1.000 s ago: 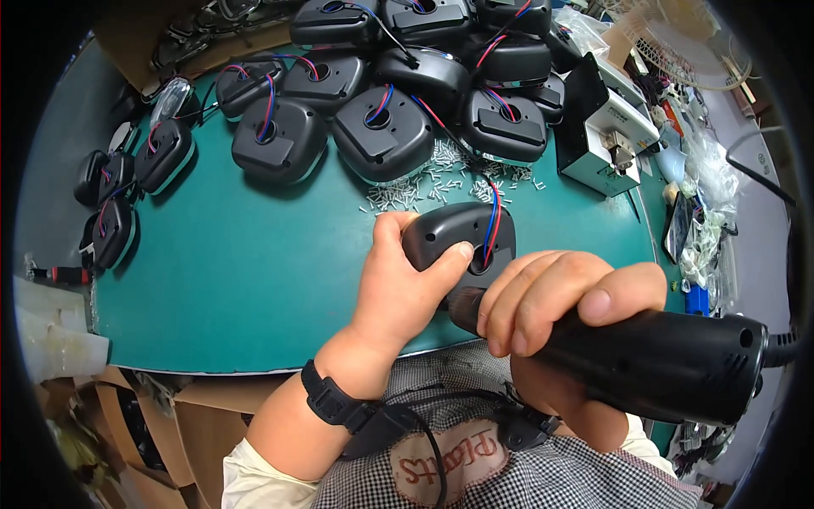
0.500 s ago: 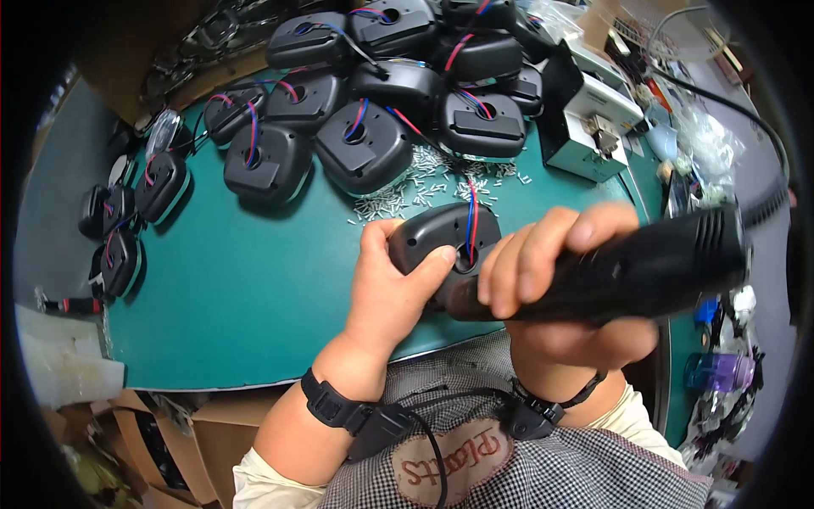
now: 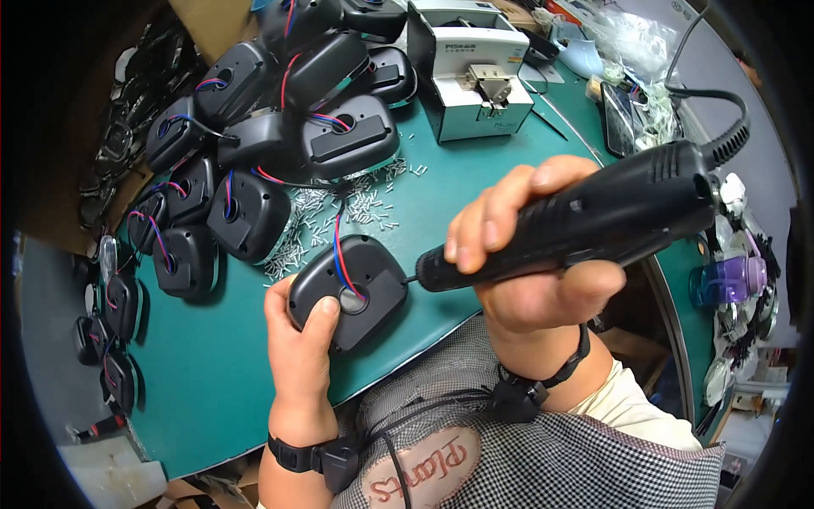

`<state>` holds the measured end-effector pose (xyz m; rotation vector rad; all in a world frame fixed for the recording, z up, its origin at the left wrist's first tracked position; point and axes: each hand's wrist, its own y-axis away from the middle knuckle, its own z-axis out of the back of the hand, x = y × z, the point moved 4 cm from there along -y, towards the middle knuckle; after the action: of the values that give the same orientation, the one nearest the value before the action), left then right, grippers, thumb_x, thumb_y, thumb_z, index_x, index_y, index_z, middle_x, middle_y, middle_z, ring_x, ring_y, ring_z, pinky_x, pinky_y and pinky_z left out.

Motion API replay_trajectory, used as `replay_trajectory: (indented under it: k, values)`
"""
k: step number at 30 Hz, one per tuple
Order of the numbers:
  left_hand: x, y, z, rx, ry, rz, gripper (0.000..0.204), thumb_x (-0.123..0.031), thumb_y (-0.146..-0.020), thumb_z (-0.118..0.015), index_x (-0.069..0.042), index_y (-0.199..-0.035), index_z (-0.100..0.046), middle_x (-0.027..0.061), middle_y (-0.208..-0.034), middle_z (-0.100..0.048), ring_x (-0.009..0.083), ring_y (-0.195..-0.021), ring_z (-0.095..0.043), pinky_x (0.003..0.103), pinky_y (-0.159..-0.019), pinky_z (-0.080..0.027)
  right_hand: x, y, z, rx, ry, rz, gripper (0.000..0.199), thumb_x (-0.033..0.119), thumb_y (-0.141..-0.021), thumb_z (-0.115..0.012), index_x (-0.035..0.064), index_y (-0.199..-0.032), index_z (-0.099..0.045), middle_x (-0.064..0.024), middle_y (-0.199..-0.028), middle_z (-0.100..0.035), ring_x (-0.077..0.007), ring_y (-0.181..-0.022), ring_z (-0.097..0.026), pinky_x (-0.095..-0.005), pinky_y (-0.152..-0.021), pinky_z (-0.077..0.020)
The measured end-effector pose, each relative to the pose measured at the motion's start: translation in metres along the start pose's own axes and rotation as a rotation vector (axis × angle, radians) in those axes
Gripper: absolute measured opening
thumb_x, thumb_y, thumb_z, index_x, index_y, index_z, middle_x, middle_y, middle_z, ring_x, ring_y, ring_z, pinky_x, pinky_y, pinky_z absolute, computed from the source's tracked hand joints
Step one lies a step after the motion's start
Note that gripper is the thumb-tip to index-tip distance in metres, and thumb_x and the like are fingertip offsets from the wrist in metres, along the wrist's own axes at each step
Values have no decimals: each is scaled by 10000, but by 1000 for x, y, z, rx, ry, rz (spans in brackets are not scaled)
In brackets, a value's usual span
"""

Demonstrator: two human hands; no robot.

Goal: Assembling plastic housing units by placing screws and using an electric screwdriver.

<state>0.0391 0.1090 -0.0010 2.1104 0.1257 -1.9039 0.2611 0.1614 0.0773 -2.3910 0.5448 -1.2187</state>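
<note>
My left hand (image 3: 298,339) grips a black rounded plastic housing (image 3: 373,263) by its left edge, thumb pressed on its face beside a round opening. Red and blue wires come out of that opening. In my right hand (image 3: 526,293) is a black corded electric screwdriver (image 3: 615,204), fingers wrapped over its body. Its thin bit reaches toward the right edge of the housing; whether it touches cannot be made out. Loose silver screws (image 3: 318,216) lie scattered just beyond the housing on the green table (image 3: 216,373).
Many similar black housings (image 3: 254,212) with wires stand piled at the back and left. A white and black screw feeder box (image 3: 479,114) stands at the back. To the right are a phone (image 3: 619,119), plastic bags (image 3: 632,51) and a purple bottle (image 3: 729,280).
My view has turned toward the right. The screwdriver has moved off the housing's face to its right side, with its bit now showing. My left hand still holds the housing.
</note>
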Motion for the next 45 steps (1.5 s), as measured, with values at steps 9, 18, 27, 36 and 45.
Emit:
replay_trajectory:
  k: [9,18,27,36,45]
  values:
    - [-8,3,-5,7,10,-4,467,-94,-853,-684,-3,-1241,-442,89,-1099,-571,143,-990,-577,301,-912,-487,3,2,-10,473,327,-5,714,590,-758,-754,61,-1099,-416,-87,-765,-558,-181,-570,-569,-320,-564,-525]
    - [-5,7,-5,43,46,32,552,-135,-835,-733,5,-1281,-438,85,-1131,-570,152,-1040,-566,308,-942,-469,-21,2,27,-162,-62,-95,609,659,-867,-595,118,-1113,-467,-55,-774,-521,-183,-574,-539,-357,-589,-496]
    - [-28,75,114,-72,25,-98,818,-400,-659,-860,-30,-1291,-494,64,-1195,-573,187,-1095,-573,333,-979,-450,-44,-19,102,-636,187,-195,362,283,-947,-658,45,-1143,-469,-71,-943,-593,-186,-825,-601,-343,-758,-500]
    - [61,295,345,-493,-107,490,659,-170,-707,-803,-73,-1279,-491,88,-1118,-590,211,-1021,-600,349,-900,-512,-62,0,138,-448,452,-213,727,157,-946,-615,-46,-1516,-212,-152,-1498,-308,-204,-1357,-333,-321,-1127,-245]
    - [211,390,372,-794,-7,902,548,-147,-856,-730,-1,-1333,-503,153,-1149,-655,223,-1040,-654,338,-890,-529,-57,-2,118,-365,556,-179,563,129,-962,-570,53,-1479,-359,-140,-1439,-384,-226,-1347,-345,-339,-1132,-263]
